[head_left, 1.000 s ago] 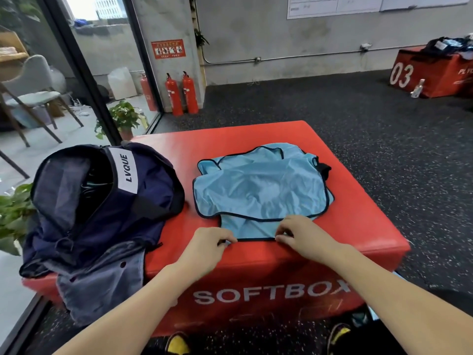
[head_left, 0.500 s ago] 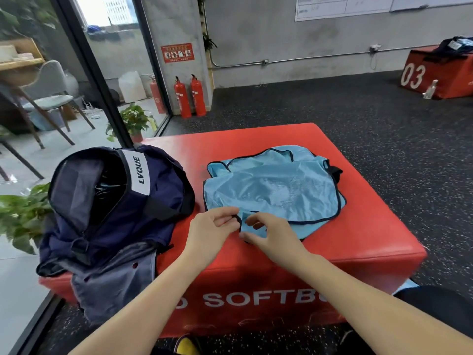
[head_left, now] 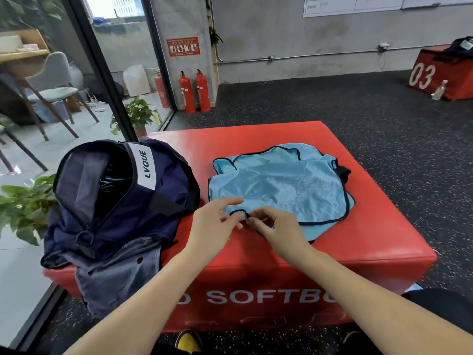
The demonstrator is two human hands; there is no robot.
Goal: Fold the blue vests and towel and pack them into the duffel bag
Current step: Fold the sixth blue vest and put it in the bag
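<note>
While both hands work near hem: blue vest (head_left: 279, 187) lies flat mid red soft box (head_left: 371, 242), right of open duffel bag (head_left: 115, 198). Right hand (head_left: 277, 230) grip pinches black-trimmed hem; left hand (head_left: 213, 225) fingers spread loose, resting on cloth. Judgement: carry hem toward far edge, keep trim aligned, smooth wrinkles before next fold.

A red padded bench (head_left: 268, 134) with white lettering on its near side stands on dark speckled flooring (head_left: 332, 106). Two red fire extinguishers (head_left: 194, 90) stand against a grey concrete wall (head_left: 294, 29), below a red safety notice (head_left: 183, 46); a third extinguisher (head_left: 160, 89) stands behind the glass partition (head_left: 115, 60). A potted plant (head_left: 137, 115) sits by that glass, and more leaves (head_left: 24, 203) show at the left edge. A grey chair (head_left: 55, 85) stands beyond the glass. Far right, a second red box (head_left: 435, 78) is marked 03, with a small bottle (head_left: 438, 90) just beside it.
</note>
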